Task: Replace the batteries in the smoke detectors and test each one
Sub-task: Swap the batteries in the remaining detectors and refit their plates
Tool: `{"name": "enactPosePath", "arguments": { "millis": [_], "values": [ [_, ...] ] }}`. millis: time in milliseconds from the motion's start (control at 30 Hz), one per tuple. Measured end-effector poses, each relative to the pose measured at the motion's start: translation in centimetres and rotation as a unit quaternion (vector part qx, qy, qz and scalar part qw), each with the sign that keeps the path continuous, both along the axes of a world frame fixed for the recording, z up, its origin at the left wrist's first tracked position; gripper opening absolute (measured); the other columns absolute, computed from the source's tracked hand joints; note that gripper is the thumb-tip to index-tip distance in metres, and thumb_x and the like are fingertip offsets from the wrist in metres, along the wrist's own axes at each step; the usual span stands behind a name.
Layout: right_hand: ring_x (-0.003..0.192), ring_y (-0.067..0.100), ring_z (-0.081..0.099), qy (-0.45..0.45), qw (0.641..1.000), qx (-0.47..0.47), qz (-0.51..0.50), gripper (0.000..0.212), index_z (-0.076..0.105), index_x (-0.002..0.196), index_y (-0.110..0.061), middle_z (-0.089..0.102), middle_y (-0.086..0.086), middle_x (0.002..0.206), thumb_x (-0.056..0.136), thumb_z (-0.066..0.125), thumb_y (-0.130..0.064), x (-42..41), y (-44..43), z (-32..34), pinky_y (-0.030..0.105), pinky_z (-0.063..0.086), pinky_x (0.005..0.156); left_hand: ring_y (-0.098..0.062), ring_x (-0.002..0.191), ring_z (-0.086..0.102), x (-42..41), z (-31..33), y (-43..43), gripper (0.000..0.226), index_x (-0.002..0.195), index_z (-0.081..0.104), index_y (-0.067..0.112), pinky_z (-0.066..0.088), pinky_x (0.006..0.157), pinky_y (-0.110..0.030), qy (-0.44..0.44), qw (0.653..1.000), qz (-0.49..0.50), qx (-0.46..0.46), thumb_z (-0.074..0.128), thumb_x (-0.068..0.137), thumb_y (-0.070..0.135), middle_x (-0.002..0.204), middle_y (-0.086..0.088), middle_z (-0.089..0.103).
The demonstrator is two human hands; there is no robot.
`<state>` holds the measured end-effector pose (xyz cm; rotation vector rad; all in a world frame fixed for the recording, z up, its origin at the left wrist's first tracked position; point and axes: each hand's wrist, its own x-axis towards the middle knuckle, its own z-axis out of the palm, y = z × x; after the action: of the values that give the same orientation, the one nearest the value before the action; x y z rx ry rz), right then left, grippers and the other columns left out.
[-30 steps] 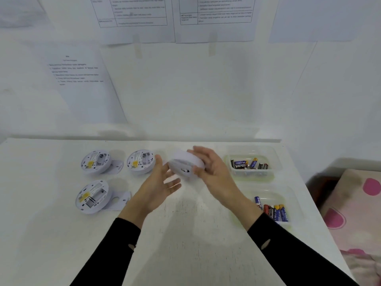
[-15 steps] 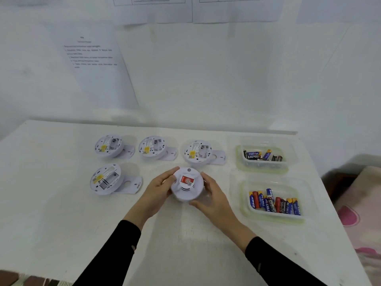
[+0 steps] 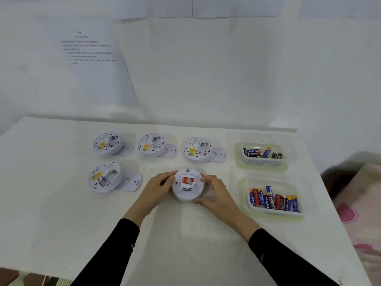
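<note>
A round white smoke detector [image 3: 186,195] with a red label on its front lies face up on the white table [image 3: 61,223], in the middle. My left hand [image 3: 157,187] grips its left rim and my right hand [image 3: 215,193] curls round its right rim. Several other white detectors lie on their fronts with the backs and battery bays showing, each leaning on its mounting plate: three in the far row [image 3: 107,143] [image 3: 151,144] [image 3: 196,149] and one at near left [image 3: 104,176].
Two clear plastic tubs stand at the right: the far tub [image 3: 261,162] holds a few batteries, the near tub [image 3: 274,213] holds several more. Printed sheets hang on the wall behind. A pink patterned cloth [image 3: 362,203] lies beyond the table's right edge.
One second ago both hands held the detector up near the far row; they brought it down to the table's middle. In the last half second it barely moved and the view tilted down.
</note>
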<state>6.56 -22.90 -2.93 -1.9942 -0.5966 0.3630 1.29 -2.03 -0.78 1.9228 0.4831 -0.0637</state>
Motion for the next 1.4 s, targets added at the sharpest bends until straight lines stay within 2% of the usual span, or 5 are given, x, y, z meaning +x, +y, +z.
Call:
{"name": "enactPosePath", "arguments": {
  "millis": [200, 500, 767, 1033, 1400],
  "values": [
    [0.080, 0.005, 0.048, 0.015, 0.999, -0.015, 0.023, 0.037, 0.045, 0.108, -0.026, 0.050, -0.018, 0.112, 0.085, 0.072, -0.018, 1.1, -0.3, 0.5, 0.007, 0.040, 0.072, 0.009, 0.104, 0.054, -1.4, 0.4, -0.7, 0.026, 0.125, 0.061, 0.037, 0.042, 0.090, -0.013, -0.009, 0.999, 0.015, 0.037, 0.053, 0.101, 0.030, 0.112, 0.024, 0.059],
    [0.111, -0.006, 0.054, 0.060, 0.988, 0.112, -0.084, 0.032, 0.052, 0.116, -0.026, 0.054, -0.014, 0.124, 0.096, 0.050, -0.001, -0.3, 0.1, 0.5, 0.010, 0.042, 0.094, -0.016, 0.086, 0.070, -3.7, -0.3, -2.0, 0.020, 0.102, 0.066, 0.018, 0.053, 0.082, -0.026, -0.012, 0.990, 0.139, 0.032, 0.053, 0.101, 0.033, 0.090, 0.003, 0.071],
    [0.101, 0.000, 0.056, 0.100, 0.967, 0.132, -0.192, 0.032, 0.053, 0.115, -0.021, 0.059, -0.007, 0.112, 0.093, 0.048, 0.002, -3.8, 1.7, -0.1, 0.006, 0.044, 0.079, -0.014, 0.128, 0.051, -1.7, 0.7, -2.7, 0.043, 0.145, 0.048, 0.020, 0.039, 0.112, -0.033, -0.004, 0.995, 0.085, -0.044, 0.034, 0.104, 0.014, 0.139, 0.006, 0.054],
    [0.108, -0.003, 0.054, 0.137, 0.968, 0.154, -0.143, 0.041, 0.053, 0.120, -0.022, 0.059, -0.013, 0.116, 0.095, 0.037, 0.006, -0.6, 2.1, 1.0, 0.004, 0.043, 0.083, -0.014, 0.099, 0.067, -4.2, -0.5, -3.2, 0.037, 0.106, 0.068, 0.020, 0.050, 0.084, -0.021, -0.008, 0.987, 0.138, -0.081, 0.033, 0.102, 0.009, 0.108, 0.000, 0.071],
    [0.111, 0.007, 0.055, -0.021, 0.981, 0.123, -0.146, 0.037, 0.062, 0.111, -0.016, 0.062, -0.003, 0.117, 0.090, 0.042, 0.007, 0.8, 2.8, 2.0, 0.006, 0.039, 0.090, -0.006, 0.088, 0.070, -5.5, -0.2, -2.5, 0.036, 0.101, 0.072, 0.021, 0.053, 0.081, -0.018, -0.041, 0.983, 0.160, -0.079, 0.040, 0.100, 0.005, 0.102, 0.002, 0.073]
  ]
}}
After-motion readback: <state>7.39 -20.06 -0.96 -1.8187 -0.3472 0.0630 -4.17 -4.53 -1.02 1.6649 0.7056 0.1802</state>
